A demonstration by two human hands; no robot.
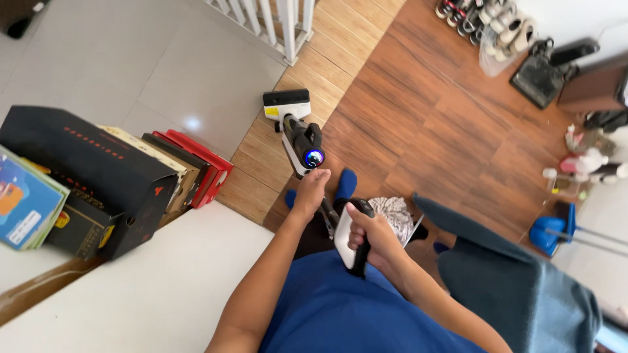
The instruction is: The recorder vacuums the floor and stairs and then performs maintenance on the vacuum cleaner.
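An upright floor vacuum (pixel 302 138) in black and white stands on the wooden floor (pixel 425 111), its head (pixel 286 102) on the lighter planks near the grey tiles. A blue light glows on its body. My left hand (pixel 309 191) grips the vacuum's shaft just below the lit part. Closed around the white and black handle (pixel 347 238) nearer my body is my right hand (pixel 368 230). I wear a blue shirt and blue slippers (pixel 345 184).
A white counter (pixel 150 281) at the left carries dark and red boxes (pixel 118 176) and a blue booklet (pixel 26 202). A white railing (pixel 275 23) stands at the top. Shoes (pixel 487 19), a black bag (pixel 543 75), a blue dustpan (pixel 549 232) and a grey-blue cloth (pixel 517 281) lie at the right.
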